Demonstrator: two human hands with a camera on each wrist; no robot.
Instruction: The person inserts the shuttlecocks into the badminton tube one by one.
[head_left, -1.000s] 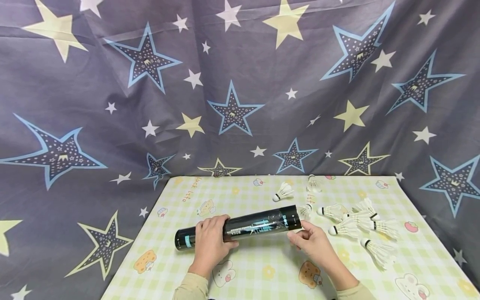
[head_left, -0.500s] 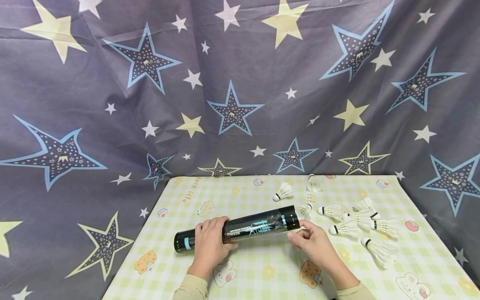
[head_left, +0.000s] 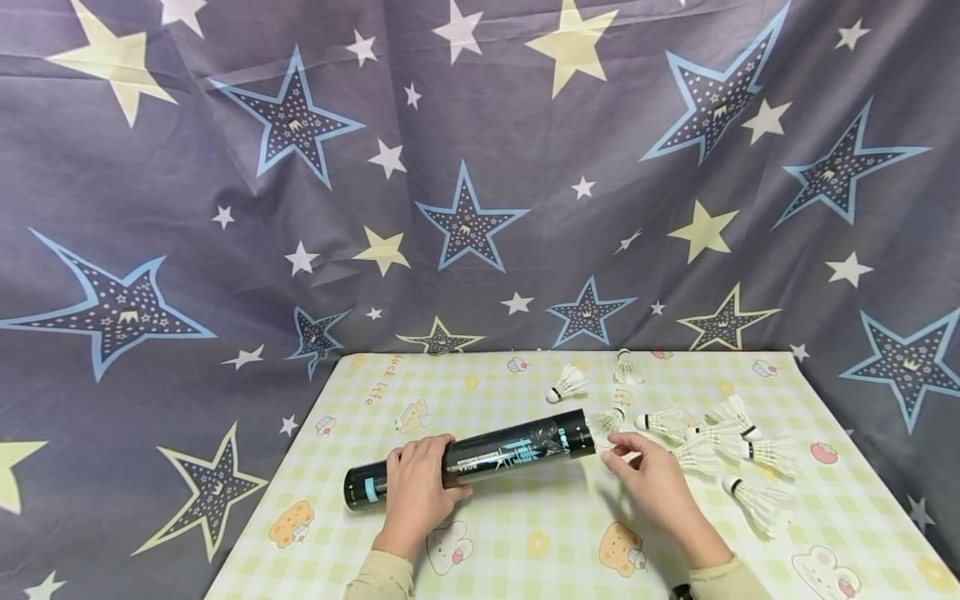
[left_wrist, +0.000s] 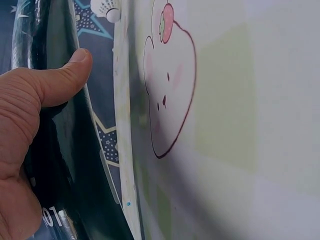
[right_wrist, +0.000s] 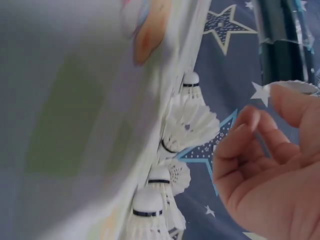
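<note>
My left hand (head_left: 422, 492) grips a black shuttlecock tube (head_left: 517, 446) around its left half; in the left wrist view the thumb (left_wrist: 67, 80) lies along its side. The tube is tilted, its right end higher and uncapped. A white feathered rim (right_wrist: 295, 87) of a shuttlecock sticks out of that end. My right hand (head_left: 651, 477) pinches this rim between thumb and fingers; the rest of that shuttlecock is hidden inside the tube. Behind the tube's mouth, another shuttlecock (head_left: 615, 417) lies on the table.
Several loose shuttlecocks (head_left: 753, 500) lie on the right of the checked tablecloth (head_left: 540, 517), close to my right hand. Two more, a shuttlecock (head_left: 567, 383) and a shuttlecock (head_left: 627, 367), lie near the back edge. A starry curtain (head_left: 495, 125) hangs behind the table.
My right hand has moved a little to the right, away from the tube's mouth, and the white feathered rim now shows there. The tube has shifted slightly left in my left hand.
</note>
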